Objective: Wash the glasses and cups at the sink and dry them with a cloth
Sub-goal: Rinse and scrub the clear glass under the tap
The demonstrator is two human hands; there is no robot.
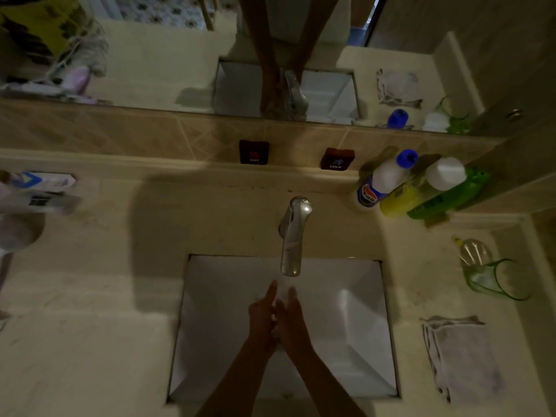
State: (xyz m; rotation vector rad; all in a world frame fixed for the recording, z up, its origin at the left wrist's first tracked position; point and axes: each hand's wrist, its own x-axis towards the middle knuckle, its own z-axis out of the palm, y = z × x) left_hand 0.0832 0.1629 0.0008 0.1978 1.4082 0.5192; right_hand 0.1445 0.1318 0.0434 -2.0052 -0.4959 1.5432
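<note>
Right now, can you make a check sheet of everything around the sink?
Surface: pale stone counter around a white square sink.
Job's things: green-tinted glass standing right of the sink; folded cloth in front of it.
Clutter: three bottles at back right; clear bottle lying by the glass.
Hands: left hand and right hand pressed together under the tap, holding nothing visible.
Cables: nothing seen.
Surroundings: mirror, tiled ledge, hot and cold labels.

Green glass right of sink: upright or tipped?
Upright: the green glass stands on the counter, round open rim facing up, beyond the folded cloth.
</note>
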